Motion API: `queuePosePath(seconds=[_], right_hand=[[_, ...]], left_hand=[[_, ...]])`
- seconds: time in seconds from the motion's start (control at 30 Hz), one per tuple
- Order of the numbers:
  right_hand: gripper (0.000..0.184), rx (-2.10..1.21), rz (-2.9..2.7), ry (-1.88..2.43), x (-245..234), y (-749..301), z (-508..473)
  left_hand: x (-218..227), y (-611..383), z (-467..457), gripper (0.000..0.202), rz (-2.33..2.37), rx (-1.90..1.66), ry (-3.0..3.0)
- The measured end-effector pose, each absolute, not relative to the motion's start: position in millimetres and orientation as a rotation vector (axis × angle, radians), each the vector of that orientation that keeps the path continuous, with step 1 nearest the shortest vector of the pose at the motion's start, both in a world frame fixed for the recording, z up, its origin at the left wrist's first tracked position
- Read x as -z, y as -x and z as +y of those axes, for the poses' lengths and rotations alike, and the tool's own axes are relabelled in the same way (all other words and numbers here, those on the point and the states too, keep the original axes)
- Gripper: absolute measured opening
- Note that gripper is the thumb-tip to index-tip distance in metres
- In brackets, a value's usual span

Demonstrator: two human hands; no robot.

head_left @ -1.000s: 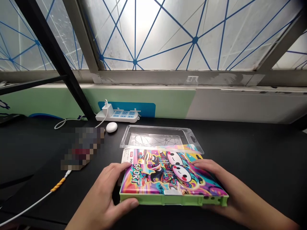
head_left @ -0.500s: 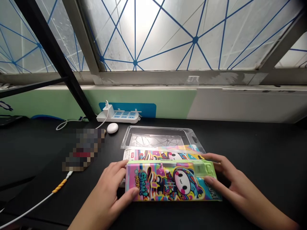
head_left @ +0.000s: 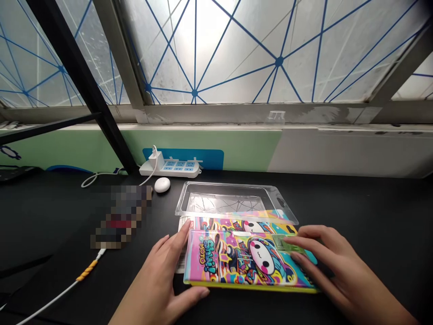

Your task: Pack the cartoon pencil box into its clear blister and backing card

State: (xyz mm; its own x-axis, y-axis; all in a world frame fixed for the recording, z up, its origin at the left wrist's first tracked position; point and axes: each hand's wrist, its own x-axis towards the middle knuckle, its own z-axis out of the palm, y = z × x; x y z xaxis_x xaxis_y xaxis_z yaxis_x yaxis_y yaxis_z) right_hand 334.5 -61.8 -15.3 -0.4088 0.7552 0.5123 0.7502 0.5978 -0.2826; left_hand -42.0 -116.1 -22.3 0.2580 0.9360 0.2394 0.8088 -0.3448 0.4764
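Observation:
A colourful cartoon pencil case (head_left: 237, 262) with a clear cover lies nearly flat, its lime-green edge showing at the front. My left hand (head_left: 162, 271) is open around its left end, index finger by the far corner and thumb by the front edge. At the right end, my right hand (head_left: 328, 262) has its thumb and fingers on the case, near a green translucent part (head_left: 287, 243). Behind the case lies a matching printed card (head_left: 206, 222), partly covered by the case. A clear plastic tray (head_left: 184, 198) overlaps the card's far side.
On the black desk (head_left: 365, 207) sit a white round case (head_left: 162, 185) and a white power strip (head_left: 176, 169) with a plug. A blurred-out object (head_left: 122, 221) with a white cable (head_left: 64, 293) lies at left. A black metal frame (head_left: 77, 85) slants across the upper left.
The pencil case has tipped back from facing me to lying nearly flat. My left fingers have spread and loosened from its end; my right fingers have moved onto its top by the green part.

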Motion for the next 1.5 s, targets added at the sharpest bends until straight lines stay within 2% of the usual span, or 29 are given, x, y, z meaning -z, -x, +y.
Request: queuePosePath(seconds=[0.13,0.3,0.77,1.0,1.07,1.2,1.23,1.33,1.4,1.47,1.5], right_hand=[[0.024,0.152,-2.288,1.094,7,-310,-68],[0.04,0.231,-2.443,1.027,-3,-264,-69],[0.028,0.081,-2.431,1.143,7,-232,-57],[0.018,0.145,-2.262,1.072,1,-229,-53],[0.018,0.236,-2.22,1.002,-4,-230,-54],[0.014,0.403,-2.168,0.805,-16,-239,-66],[0.012,0.409,-2.177,0.745,-19,-242,-71],[0.022,0.327,-2.264,0.593,-28,-256,-87],[0.02,0.206,-2.37,0.526,-28,-270,-93],[0.021,0.051,-2.49,0.498,-21,-290,-95],[0.03,-0.025,-2.535,0.509,-15,-301,-95]], left_hand=[[21,41,-115,0.111,1.613,-0.751,-2.26],[18,40,-116,0.109,1.616,-0.739,-2.255],[21,39,-118,0.108,1.591,-0.648,-2.326],[16,31,-121,0.114,1.61,-0.769,-2.2],[13,32,-120,0.107,1.604,-0.753,-2.204],[9,39,-116,0.064,1.515,-0.57,-2.276],[8,41,-116,0.059,1.502,-0.555,-2.27],[7,46,-117,0.065,1.463,-0.607,-2.234],[6,48,-117,0.073,1.45,-0.658,-2.208],[5,48,-117,0.068,1.488,-0.665,-2.182],[4,48,-117,0.063,1.517,-0.65,-2.174]])
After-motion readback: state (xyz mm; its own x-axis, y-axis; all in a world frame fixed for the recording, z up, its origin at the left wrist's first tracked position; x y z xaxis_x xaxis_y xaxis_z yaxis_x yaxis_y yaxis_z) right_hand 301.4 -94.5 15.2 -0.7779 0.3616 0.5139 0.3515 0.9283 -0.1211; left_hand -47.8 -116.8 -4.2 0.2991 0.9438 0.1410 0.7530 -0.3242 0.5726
